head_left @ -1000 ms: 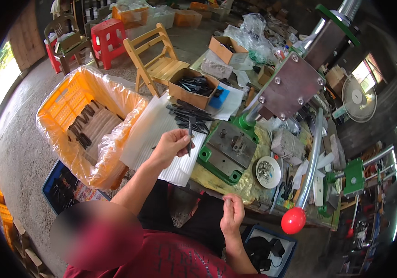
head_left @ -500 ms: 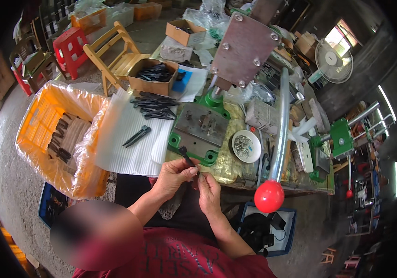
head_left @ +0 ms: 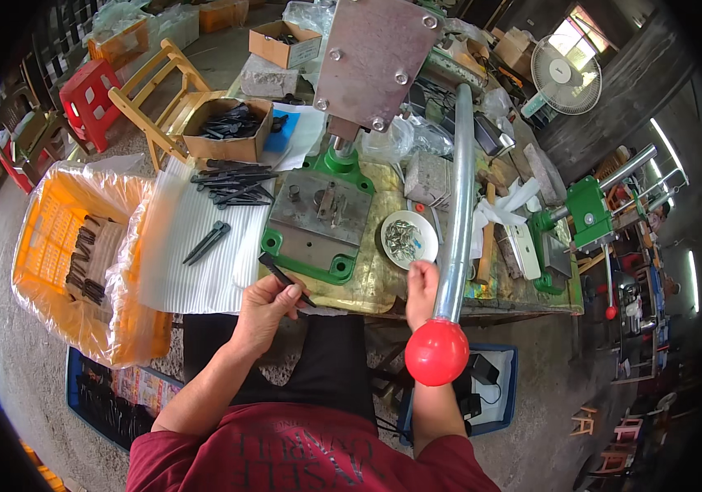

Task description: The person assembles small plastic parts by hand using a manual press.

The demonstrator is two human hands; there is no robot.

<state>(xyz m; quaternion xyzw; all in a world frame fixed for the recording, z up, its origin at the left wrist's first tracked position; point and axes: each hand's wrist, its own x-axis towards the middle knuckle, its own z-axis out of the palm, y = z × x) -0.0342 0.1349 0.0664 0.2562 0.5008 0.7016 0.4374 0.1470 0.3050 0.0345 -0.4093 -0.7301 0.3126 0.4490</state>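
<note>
My left hand (head_left: 262,313) pinches a slim black strip-shaped part (head_left: 280,274), held slanting just in front of the green press base (head_left: 339,268). To the right, my right hand (head_left: 421,289) is at the near edge of a white bowl (head_left: 387,239) of small metal pieces (head_left: 401,243). Its fingers are curled together; the press lever hides part of the hand, and I cannot see what it holds. Two similar black parts (head_left: 207,243) lie on a white foam sheet (head_left: 164,283), with a pile of more black parts (head_left: 232,185) beyond them.
The silver press lever (head_left: 460,197) with its red ball (head_left: 437,352) rises over my right forearm. An orange crate (head_left: 35,254) lined with plastic stands at the left. Behind the foam sheet is a cardboard box (head_left: 228,148) of black parts. A concrete block (head_left: 428,178) sits behind the bowl.
My hands have parted: the right has left the black part and moved right to the bowl. The left still holds the part, lower and further left. The whole view has shifted.
</note>
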